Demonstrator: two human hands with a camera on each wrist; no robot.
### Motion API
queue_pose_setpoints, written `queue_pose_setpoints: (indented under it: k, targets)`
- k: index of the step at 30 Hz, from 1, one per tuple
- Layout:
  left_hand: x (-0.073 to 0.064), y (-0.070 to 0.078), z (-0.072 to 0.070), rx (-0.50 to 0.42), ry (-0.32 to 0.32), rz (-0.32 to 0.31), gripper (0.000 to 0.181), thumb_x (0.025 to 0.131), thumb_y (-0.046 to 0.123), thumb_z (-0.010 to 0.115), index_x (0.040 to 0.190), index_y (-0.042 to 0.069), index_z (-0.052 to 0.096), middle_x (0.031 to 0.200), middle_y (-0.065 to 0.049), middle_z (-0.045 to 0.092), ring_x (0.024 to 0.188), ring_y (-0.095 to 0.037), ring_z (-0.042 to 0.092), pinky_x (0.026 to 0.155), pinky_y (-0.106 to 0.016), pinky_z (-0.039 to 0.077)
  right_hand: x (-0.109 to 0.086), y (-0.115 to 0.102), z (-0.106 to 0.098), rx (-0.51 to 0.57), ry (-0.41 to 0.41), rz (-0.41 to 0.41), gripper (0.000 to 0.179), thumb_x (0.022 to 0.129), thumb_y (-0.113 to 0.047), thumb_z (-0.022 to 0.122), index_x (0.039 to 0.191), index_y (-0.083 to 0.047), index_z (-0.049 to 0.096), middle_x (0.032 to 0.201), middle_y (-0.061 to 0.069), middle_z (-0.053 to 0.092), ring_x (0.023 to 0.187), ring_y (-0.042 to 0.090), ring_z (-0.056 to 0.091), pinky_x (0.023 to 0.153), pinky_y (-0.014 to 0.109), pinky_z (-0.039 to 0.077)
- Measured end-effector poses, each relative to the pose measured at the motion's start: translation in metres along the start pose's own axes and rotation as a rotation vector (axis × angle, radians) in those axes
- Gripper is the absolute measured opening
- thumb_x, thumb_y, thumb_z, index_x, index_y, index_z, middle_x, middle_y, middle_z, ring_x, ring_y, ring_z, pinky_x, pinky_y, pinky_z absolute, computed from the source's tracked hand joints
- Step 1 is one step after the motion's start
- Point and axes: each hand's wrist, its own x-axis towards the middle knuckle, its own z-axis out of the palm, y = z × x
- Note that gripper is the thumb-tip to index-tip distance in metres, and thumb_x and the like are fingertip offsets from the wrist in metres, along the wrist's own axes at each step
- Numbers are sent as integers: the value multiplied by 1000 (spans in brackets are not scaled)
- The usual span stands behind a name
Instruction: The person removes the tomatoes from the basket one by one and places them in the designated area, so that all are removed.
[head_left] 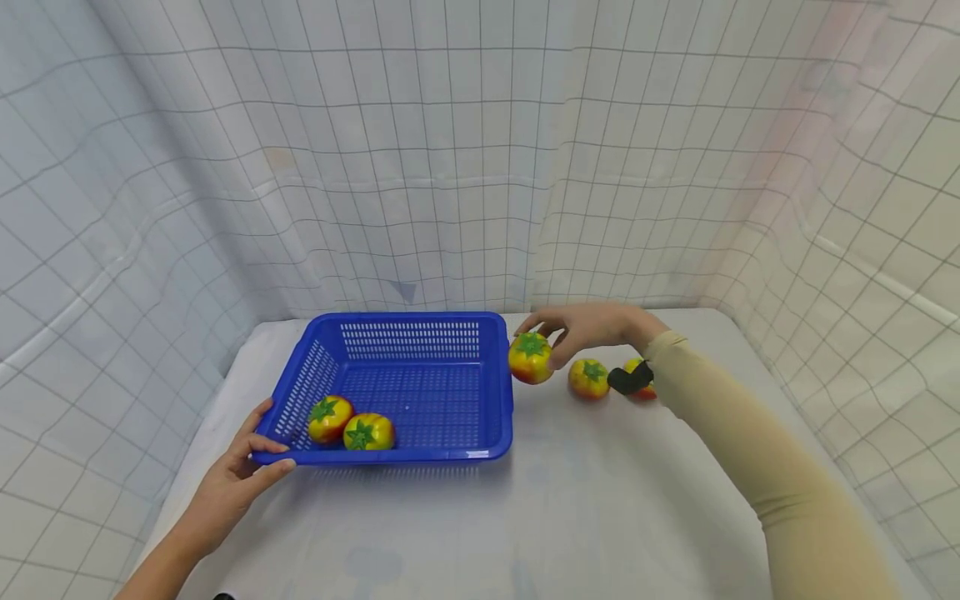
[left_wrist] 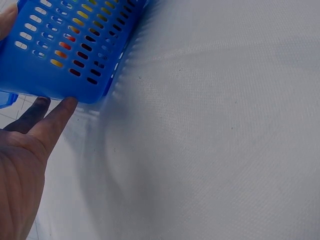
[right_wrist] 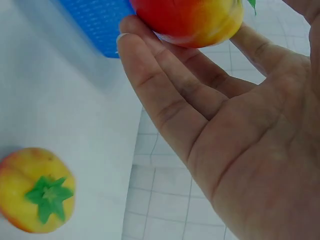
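Observation:
My left hand grips the near left corner of a blue plastic basket, its fingers at the rim. In the left wrist view, fingertips touch the slotted basket wall. Two yellow-red toy tomatoes with green tops lie inside, toward the near left. My right hand holds another toy tomato between thumb and fingers, just beside the basket's right rim. From the right wrist, this held tomato shows its red and yellow underside, partly cut off by the frame.
Right of the basket, a toy tomato rests on the white-covered table. One more tomato is partly hidden behind the right wrist and its black strap. Grid-patterned white curtains enclose the table at the back and sides.

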Motion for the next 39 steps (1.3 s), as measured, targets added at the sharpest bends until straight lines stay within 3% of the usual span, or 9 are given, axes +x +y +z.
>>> queue_pose_setpoints:
  k: [7,12,19,26,33,39]
  targets:
    - [1,-3,0,-6,-5,11,34,103,23,65,122,-3,53,169,19,0,140,-67,18,85,-9,47,-13,20,10,6,48,82,70,80,-33,83,143,-38,51,149,2,46,142,29,36,110,56,40]
    - [1,-3,0,-1,-2,14,34,103,23,65,122,-3,53,169,19,0,140,-67,20,85,-9,47,-21,34,20,6,65,128,67,81,-34,83,140,-40,52,146,4,48,138,32,42,109,56,39]
    - [1,-2,0,9,1,9,34,103,24,65,122,-2,53,169,19,1,140,-66,21,85,-8,47,-30,59,35,-9,51,103,59,84,-27,78,136,-43,56,142,1,52,135,25,44,109,51,40]
    - [1,-3,0,3,0,24,33,103,23,65,121,-2,53,170,18,2,142,-65,15,86,-8,46,-37,77,51,124,-6,91,61,84,-18,79,140,-31,57,140,2,53,137,28,43,111,47,40]
    - [1,-4,0,-2,-4,41,31,103,21,64,120,-2,53,170,17,2,144,-65,11,87,-7,44,-47,89,60,69,15,121,63,83,-23,82,140,-30,57,149,-3,47,136,27,43,110,49,41]
    - [1,-5,0,-20,-7,50,30,104,19,63,121,-3,53,170,16,2,143,-65,12,87,-7,45,-56,98,66,39,32,157,60,83,-25,83,136,-37,58,148,-6,50,132,28,49,106,49,45]
